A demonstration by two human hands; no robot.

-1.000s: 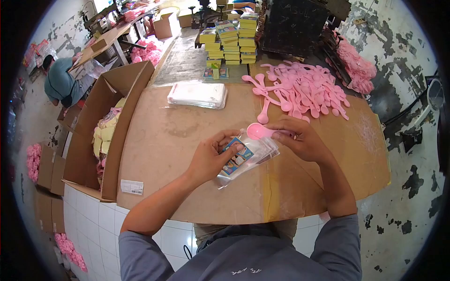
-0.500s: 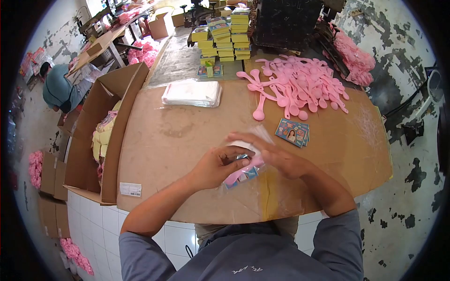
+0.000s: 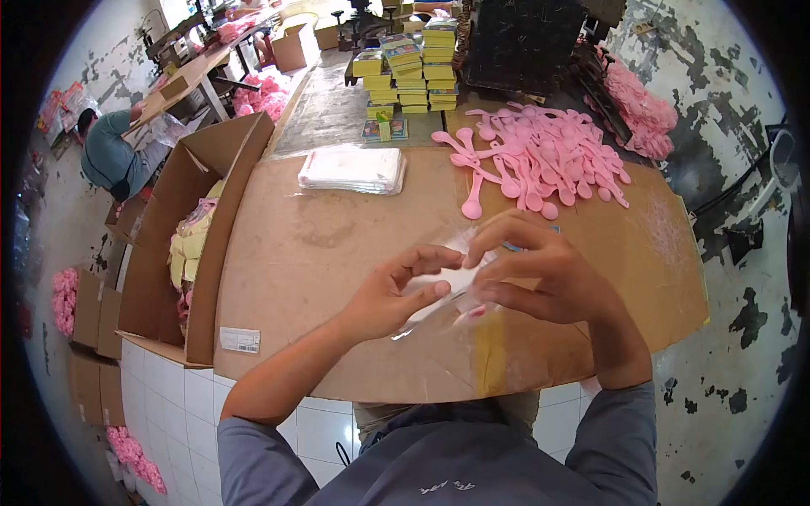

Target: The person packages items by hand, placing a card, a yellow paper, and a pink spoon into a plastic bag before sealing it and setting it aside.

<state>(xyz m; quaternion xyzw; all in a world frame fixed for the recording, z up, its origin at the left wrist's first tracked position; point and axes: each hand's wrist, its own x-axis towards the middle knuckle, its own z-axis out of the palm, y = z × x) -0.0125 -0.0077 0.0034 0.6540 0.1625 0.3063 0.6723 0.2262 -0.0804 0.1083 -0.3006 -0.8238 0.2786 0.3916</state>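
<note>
A broad table (image 3: 291, 253) is faced with flat, matte brown cardboard, scuffed and stained in patches, with a strip of glossy yellowish tape laid near the front edge. At its left side a long, open-topped corrugated cardboard box (image 3: 226, 190) is set, in which pale yellow and pink pieces are jumbled. Toward the far right, smooth, glossy pink plastic spoons (image 3: 553, 164) with round bowls and slim handles are heaped loosely. Beyond them, to the left, small rectangular blocks of yellow-edged printed cards (image 3: 412, 80) are stacked in uneven columns. Nearer, a flat, shiny pile of whitish, clear plastic bags (image 3: 350, 171) is laid.

Over the middle of the table, a thin, wrinkled clear plastic bag (image 3: 434, 302) is framed by both hands. The left hand (image 3: 390, 291) is half open, its thumb laid against the film; the right hand (image 3: 544, 274) is loosely curled, its fingertips brought to the bag's upper edge. Whether the film is gripped by either cannot be told. A blue printed card (image 3: 511, 247) is mostly hidden behind the right hand. Near the table's left edge, a small white rectangular label (image 3: 240, 340) is seen.
</note>
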